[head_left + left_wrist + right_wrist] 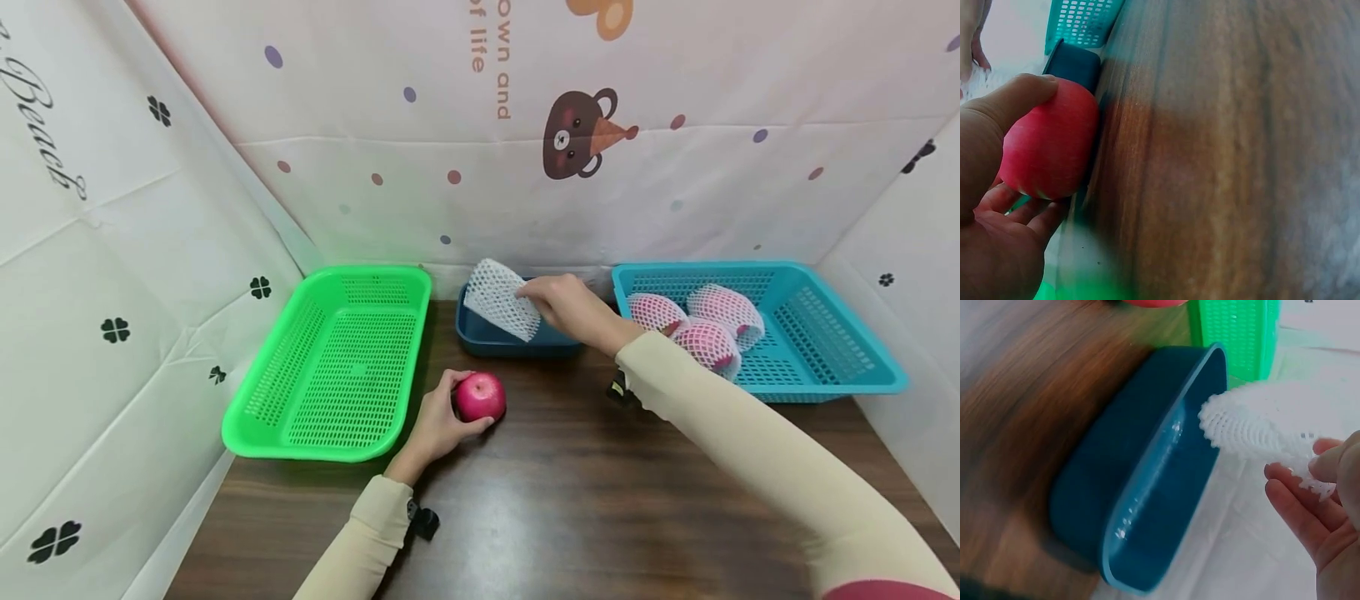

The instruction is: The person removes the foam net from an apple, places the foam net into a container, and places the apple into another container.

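Observation:
In my left hand [441, 421] is a bare red apple [481, 397], gripped from the left side with the thumb and fingers curled round it, low over the brown table. The left wrist view shows the thumb across the top of the apple [1054, 140] and fingers beneath. My right hand [567, 307] pinches a white foam fruit net [501, 298] by one edge. The net hangs over a dark blue bin [517, 344] at the back of the table. In the right wrist view the bin's inside [1169, 506] shows no contents, and the net [1260, 422] is above its rim.
A bright green basket [352, 375] with nothing in it stands at the left. At the back right, a light blue basket [817, 333] holds several apples [705, 342] in pink-white foam nets. Printed white cloth [450, 108] hangs behind and along the sides.

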The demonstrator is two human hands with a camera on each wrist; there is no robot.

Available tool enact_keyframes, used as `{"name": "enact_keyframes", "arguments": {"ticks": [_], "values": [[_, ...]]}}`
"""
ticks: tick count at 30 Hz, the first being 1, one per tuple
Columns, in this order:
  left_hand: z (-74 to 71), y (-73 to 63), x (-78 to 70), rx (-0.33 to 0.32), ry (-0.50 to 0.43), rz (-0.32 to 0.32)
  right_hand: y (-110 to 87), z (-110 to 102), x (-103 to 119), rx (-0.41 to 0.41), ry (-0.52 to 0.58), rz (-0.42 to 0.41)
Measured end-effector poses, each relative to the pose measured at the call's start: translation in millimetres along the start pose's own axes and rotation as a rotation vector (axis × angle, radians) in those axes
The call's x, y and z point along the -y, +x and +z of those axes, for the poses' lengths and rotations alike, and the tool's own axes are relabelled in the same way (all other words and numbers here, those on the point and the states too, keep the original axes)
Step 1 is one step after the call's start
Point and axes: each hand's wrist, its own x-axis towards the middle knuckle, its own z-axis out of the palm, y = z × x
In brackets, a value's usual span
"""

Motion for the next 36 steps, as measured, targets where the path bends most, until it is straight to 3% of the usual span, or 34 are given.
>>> {"name": "enact_keyframes", "arguments": {"ticks": [3, 10, 23, 36], "values": [[-0.1, 1.0, 0.4, -0.007, 0.003, 0.011, 6.5, 8, -3, 0.005, 0.028, 0.061], [-0.2, 1.7, 1.2, -0.01, 0.012, 0.031, 15.0, 27, -11, 0.102, 0.107, 0.197], [-2.2, 2.4, 1.5, -0.013, 0.018, 0.039, 21.8, 47, -14, 0.233, 0.159, 0.303], [-0.2, 0.8, 4.8, -0.005, 0.017, 0.035, 26.4, 68, -19, 0.378, 0.2, 0.33]]}}
